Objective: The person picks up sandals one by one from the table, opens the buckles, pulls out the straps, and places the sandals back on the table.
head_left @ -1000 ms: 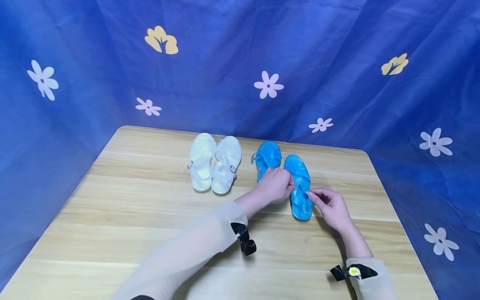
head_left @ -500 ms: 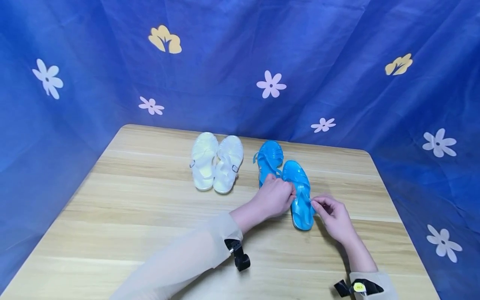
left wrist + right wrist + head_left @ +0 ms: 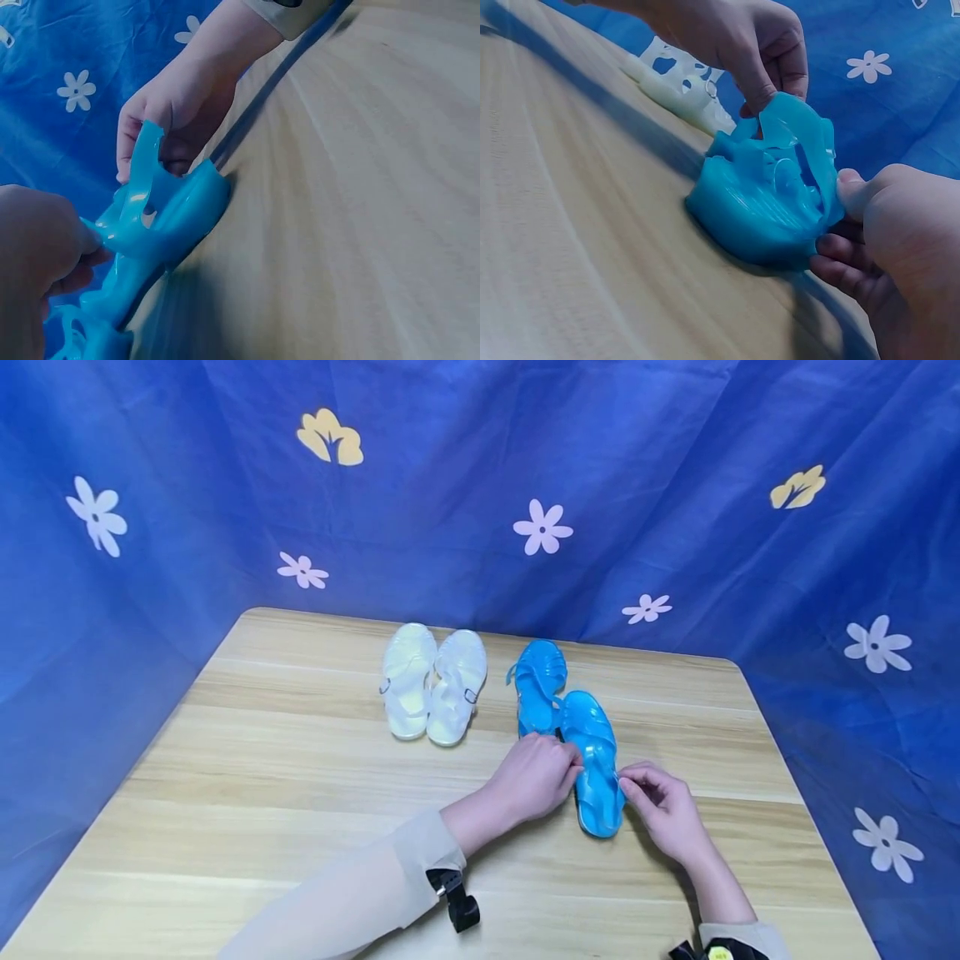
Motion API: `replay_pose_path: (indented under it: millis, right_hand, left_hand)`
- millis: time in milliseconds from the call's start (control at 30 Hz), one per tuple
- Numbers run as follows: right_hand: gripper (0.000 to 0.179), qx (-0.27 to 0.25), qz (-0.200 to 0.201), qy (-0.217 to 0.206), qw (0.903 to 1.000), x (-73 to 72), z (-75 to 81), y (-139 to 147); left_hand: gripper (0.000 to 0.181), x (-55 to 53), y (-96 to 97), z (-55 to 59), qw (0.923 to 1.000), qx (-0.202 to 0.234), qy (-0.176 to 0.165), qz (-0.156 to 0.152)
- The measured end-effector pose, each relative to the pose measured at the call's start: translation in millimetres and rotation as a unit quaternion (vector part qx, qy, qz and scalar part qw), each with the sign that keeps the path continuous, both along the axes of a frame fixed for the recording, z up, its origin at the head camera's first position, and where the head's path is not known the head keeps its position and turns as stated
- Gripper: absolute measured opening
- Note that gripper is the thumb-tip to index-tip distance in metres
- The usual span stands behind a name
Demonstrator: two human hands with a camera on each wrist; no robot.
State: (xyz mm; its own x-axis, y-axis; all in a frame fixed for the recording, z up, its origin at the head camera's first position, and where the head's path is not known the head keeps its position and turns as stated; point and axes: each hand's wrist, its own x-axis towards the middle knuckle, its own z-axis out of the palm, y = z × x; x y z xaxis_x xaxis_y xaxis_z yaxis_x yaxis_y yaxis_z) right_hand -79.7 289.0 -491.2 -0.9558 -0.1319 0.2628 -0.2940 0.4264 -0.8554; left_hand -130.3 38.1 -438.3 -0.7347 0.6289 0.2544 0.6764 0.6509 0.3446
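A blue jelly sandal (image 3: 588, 720) lies between my two hands, its toe pointing to the back of the table. My left hand (image 3: 534, 778) pinches its strap on the left side, as the right wrist view shows with the blue strap (image 3: 791, 120) at the fingertips. My right hand (image 3: 666, 810) pinches the other side near the heel strap, thumb against the blue plastic. The second blue sandal (image 3: 542, 670) sits just behind and to the left, its heel partly hidden by my left hand. The loose strap end (image 3: 142, 169) stands up in the left wrist view.
Two white sandals (image 3: 408, 683) stand side by side to the left, buckles outward. The wooden table (image 3: 300, 793) has its back edge close behind the shoes. A blue curtain (image 3: 450, 485) with flowers surrounds it. Black straps (image 3: 456, 902) are on both sleeves.
Both hands have drawn the nearer blue sandal toward the front of the table, away from its partner's side. More of the second blue sandal shows now. The white pair has stayed in place.
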Motion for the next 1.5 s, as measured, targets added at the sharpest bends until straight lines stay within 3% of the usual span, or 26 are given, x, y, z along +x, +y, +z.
replay_pose_path:
  millis: [200,367,667,1100,1500]
  right_hand:
    - [0.014,0.002,0.01,-0.003,0.9999,8.2,-0.8,0.6]
    - [0.014,0.002,0.025,-0.016,0.9995,15.0,-1.2,-1.2]
    - [0.021,-0.012,0.051,-0.017,0.9985,25.9,0.2,-3.6]
    - [0.02,-0.024,0.089,-0.015,0.9957,36.4,3.3,-8.3]
    - [0.024,-0.043,0.102,0.012,0.9938,44.3,-2.0,-15.5]
  left_hand:
    - [0.012,8.0,-2.9,-1.9,0.9951,0.055,-0.081,0.011]
    - [0.008,13.3,-9.5,-5.4,0.9892,0.077,-0.123,0.02]
    - [0.008,20.8,-19.0,-7.9,0.9837,0.109,-0.143,-0.003]
    - [0.008,29.7,-27.2,-4.9,0.9762,0.12,-0.178,-0.027]
    - [0.011,34.0,-46.8,-6.7,0.9546,0.164,-0.246,-0.036]
